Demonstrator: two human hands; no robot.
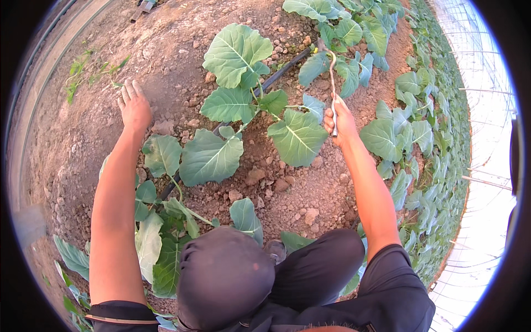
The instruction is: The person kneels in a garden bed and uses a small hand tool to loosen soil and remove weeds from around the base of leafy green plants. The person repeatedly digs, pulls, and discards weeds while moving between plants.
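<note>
My right hand (pixel 342 121) grips the handle of a slim, bent metal hand tool (pixel 333 70), likely a small hand hoe. Its far end reaches the base of a leafy brassica plant (pixel 348 31), where foliage partly hides it. On the left, my left hand (pixel 137 108) is stretched out over bare soil, palm down, fingers extended. A small green leaf (pixel 118 84) lies by its fingertips, and pulled weeds (pixel 74 76) are scattered just beyond. Between my arms grows a broad-leaved brassica plant (pixel 238 54).
A black drip irrigation pipe (pixel 286 68) runs diagonally through the cloddy soil (pixel 290 199) under the leaves. More brassica plants (pixel 386 135) stand in rows to the right. My bent knees (pixel 226 274) are close to low leaves. Pale rails (pixel 41 79) curve along the left edge.
</note>
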